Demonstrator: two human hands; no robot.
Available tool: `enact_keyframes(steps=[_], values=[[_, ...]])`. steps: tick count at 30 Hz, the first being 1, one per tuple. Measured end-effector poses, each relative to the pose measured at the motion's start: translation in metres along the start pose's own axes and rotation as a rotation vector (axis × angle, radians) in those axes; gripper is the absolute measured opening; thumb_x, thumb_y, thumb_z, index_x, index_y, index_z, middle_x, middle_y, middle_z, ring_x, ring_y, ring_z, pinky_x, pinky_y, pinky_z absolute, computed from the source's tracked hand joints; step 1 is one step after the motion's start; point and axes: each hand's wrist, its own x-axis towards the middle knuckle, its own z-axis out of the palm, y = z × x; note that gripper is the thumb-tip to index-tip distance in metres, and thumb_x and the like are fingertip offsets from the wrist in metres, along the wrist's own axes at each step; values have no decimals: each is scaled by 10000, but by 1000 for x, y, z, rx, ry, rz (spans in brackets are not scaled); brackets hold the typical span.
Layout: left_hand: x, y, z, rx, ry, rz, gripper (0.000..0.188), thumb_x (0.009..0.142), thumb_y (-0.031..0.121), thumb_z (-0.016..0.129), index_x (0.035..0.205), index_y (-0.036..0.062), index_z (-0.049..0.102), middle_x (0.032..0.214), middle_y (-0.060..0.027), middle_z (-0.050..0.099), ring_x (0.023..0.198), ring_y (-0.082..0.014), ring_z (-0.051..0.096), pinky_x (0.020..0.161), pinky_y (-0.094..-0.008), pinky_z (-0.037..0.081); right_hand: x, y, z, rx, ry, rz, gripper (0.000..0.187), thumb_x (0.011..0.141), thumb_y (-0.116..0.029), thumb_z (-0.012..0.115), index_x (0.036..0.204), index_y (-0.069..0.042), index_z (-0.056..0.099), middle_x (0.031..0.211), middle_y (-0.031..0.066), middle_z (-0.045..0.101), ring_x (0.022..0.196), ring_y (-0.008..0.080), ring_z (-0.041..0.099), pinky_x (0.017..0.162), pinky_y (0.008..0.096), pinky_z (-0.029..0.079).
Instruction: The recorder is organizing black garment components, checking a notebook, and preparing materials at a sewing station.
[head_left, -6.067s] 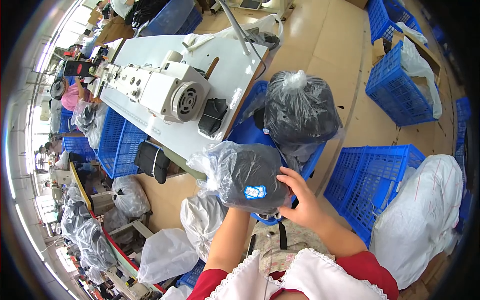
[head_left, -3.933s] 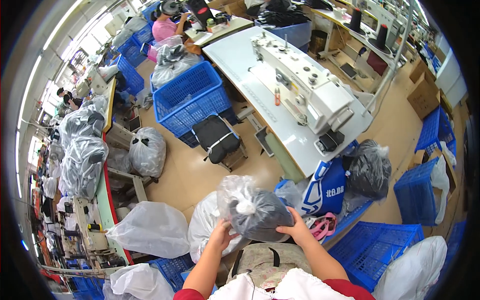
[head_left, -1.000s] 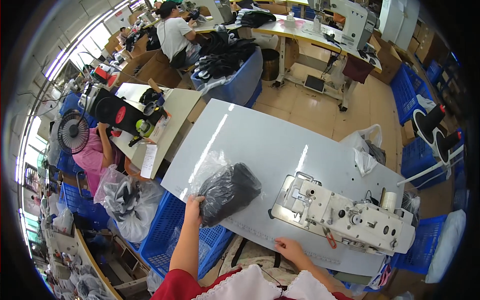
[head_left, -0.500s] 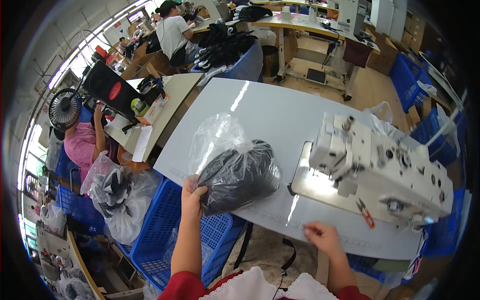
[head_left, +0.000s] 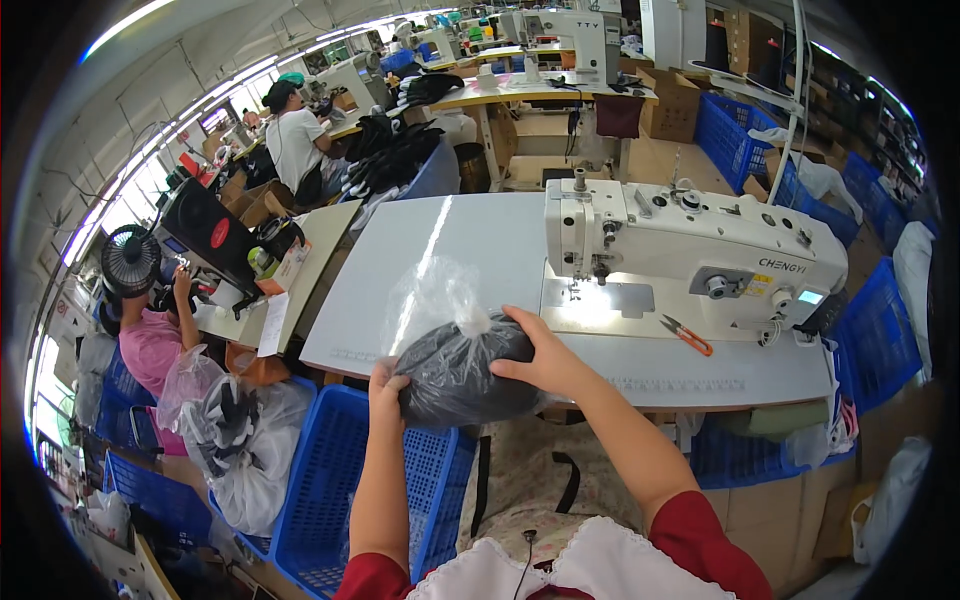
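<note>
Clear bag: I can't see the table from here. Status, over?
Left hand, right hand: both gripping clear bag. Bag dark-filled, gathered at neck. Orange-handled snips lying to its right on table.

Left fingers (head_left: 383, 371) curled, right fingers (head_left: 524, 320) spread wider

Dark-red sleeves (head_left: 703, 540), broad white scallop-edged collar (head_left: 625, 565), thin black cable (head_left: 525, 570).

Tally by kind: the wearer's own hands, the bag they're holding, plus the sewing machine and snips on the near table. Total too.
Left hand and right hand: 2
Clear bag with dark contents: 1
White sewing machine: 1
Orange-handled snips: 1
Total: 5
</note>
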Motion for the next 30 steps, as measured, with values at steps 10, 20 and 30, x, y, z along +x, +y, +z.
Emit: enact_keyframes(steps=[10,20,30], values=[[2,89,86,1023,-230,915,375,705,90,726,1058,59,604,1102,-126,583,1006,-299,572,856,-370,467,-4,-13,33,-241,312,-195,595,716,-377,754,1124,-16,515,1059,156,533,1004,339,523,878,417,425],[51,109,105,1186,-587,801,267,677,80,715,913,44,595,996,-100,614,880,-279,611,739,-360,505,4,-21,22,-292,341,-286,488,724,-326,743,1073,-37,563,1029,145,540,986,322,534,849,406,440],[58,121,124,1085,-485,504,183,665,85,709,734,5,560,728,-75,590,629,-161,569,574,-271,471,50,-41,6,-499,305,-598,139,702,-96,660,824,-64,601,760,66,564,725,239,589,592,366,482]])
